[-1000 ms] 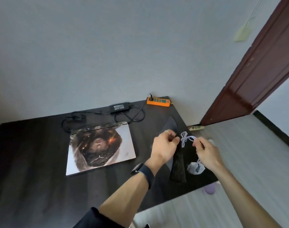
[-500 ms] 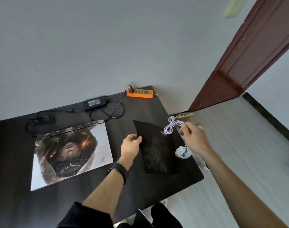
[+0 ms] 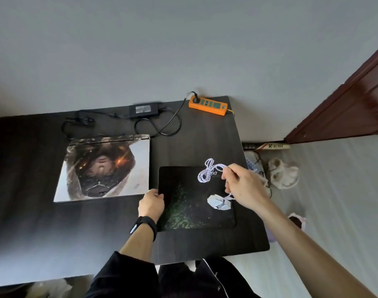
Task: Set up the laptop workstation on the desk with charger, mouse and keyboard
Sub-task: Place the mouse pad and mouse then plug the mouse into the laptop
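Observation:
A closed laptop with a printed picture on its lid lies on the dark desk. Behind it sits the black charger brick, its cable looped and plugged into an orange power strip. A black mouse pad lies flat to the right of the laptop. My left hand grips the pad's left edge. A white mouse rests on the pad. My right hand pinches its coiled white cable just above the pad. No keyboard is visible.
The desk's right edge runs close to the pad. Beyond it on the floor lie slippers and a small box. A dark red door frame stands at the right. A grey wall backs the desk.
The mouse pad went from held upright to lying flat on the desk. My left hand slid to its left edge. My right hand lowered the mouse onto the pad, cable still pinched.

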